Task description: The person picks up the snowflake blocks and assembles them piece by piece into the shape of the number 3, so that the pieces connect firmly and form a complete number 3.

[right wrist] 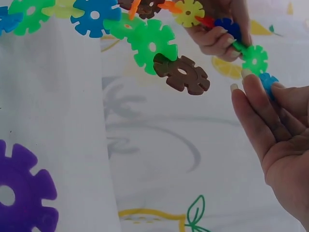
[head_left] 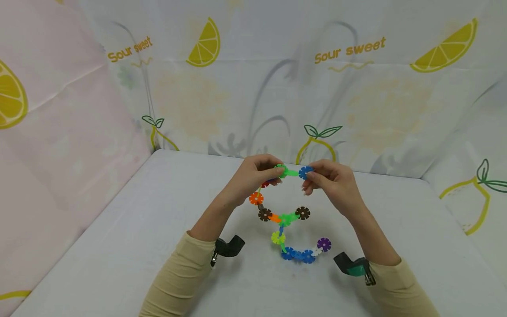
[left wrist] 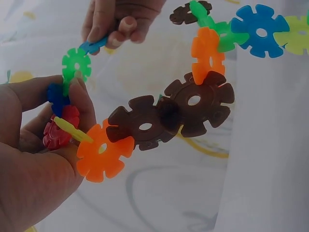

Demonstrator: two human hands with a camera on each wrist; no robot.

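Note:
Both hands are raised over the table, working on a chain of notched plastic snowflake discs. My left hand [head_left: 253, 178] grips the upper part of the chain, thumb and fingers around a green disc [left wrist: 76, 65] beside dark blue and red ones. Between thumb and fingers, my right hand [head_left: 336, 182] pinches a blue disc [head_left: 305, 172] that meets the green piece at the chain's end. Below the left hand hang an orange disc [head_left: 256, 198] and brown discs [left wrist: 195, 100]. A side branch ends in another brown disc [head_left: 303, 213]; the lower curve ends in a purple disc [head_left: 324, 245].
A white-covered table [head_left: 138, 246] lies under the hands. Behind it hangs a pale cloth [head_left: 261, 88] printed with lemons and lettering, continuing along both sides. Black wrist-worn camera mounts stick out at the left cuff [head_left: 198, 251] and right cuff [head_left: 390, 277].

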